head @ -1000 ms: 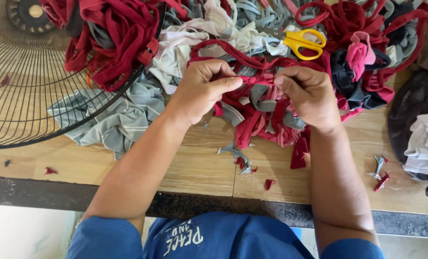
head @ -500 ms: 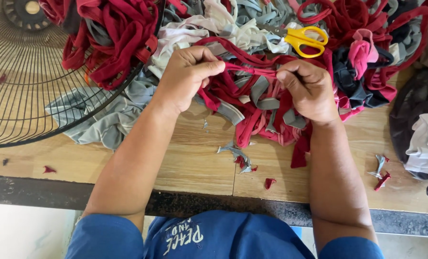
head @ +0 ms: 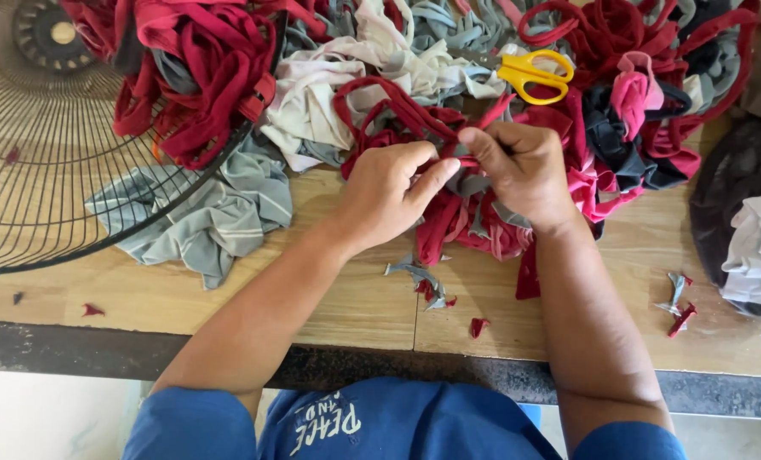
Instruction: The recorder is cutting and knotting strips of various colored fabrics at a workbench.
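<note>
- Head view, looking down on a wooden table heaped with fabric strips.
- Left hand: forearm angled up from lower left, fingers curled, thumb and forefinger pinched narrowly on a dark red fabric strip.
- Right hand: forearm nearly upright from lower right, knuckles toward the camera, fingers folded shut on the same strip; fingertips of both hands touching at the centre.
- Dark red fabric strip: looped in an arch above the left hand, running down into the pinch between the two hands; resting on the mixed pile at the table's middle.
- Beneath the hands: a tangle of red and grey strips.
- Just above the right hand: yellow-handled scissors lying on the pile, blades buried under cloth.
- At left: a wire fan guard with red strips draped over its rim, cut off by the frame edge; grey cloth spread beside it.
- Small cut scraps scattered on bare wood near the table's front edge.
- Right-hand fingertips hidden behind the hand's back; exact grip there unclear.
- At far right: dark and white cloth, partly out of frame.
</note>
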